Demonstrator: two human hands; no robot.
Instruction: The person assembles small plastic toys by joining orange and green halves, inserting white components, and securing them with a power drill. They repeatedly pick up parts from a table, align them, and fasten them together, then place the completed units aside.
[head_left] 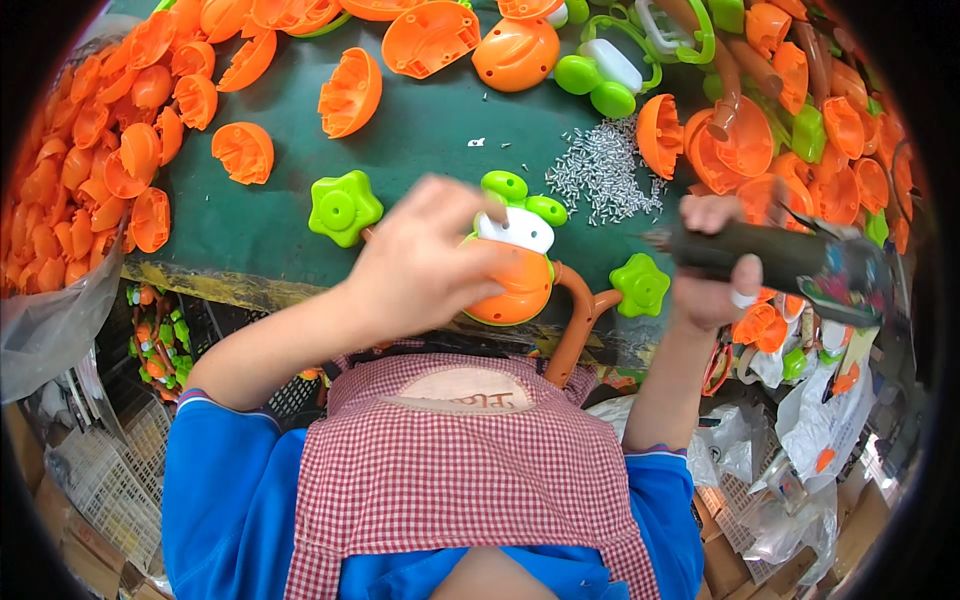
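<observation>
In front of my body at the table's near edge lies a plastic toy [515, 285] with an orange rounded body, a white piece [522, 230] with small holes, and green knobs on top. A curved brown tube [575, 325] and green star-shaped pieces [640, 285] spread from its sides. My left hand [435, 255] is over the toy's left part, fingertips by the white piece; motion blurs the fingers, and whatever is between them cannot be made out. To the right, my right hand [710, 265] grips a dark electric screwdriver [770, 255], its tip pointing left toward the toy, apart from it.
A pile of small silver screws [608, 172] lies beyond the toy on the green tabletop [430, 130]. Orange half-shells [350, 92] heap at left, along the back and at right. Another toy part with white and green pieces [612, 65] sits at the back. A plastic bag [60, 320] hangs at left.
</observation>
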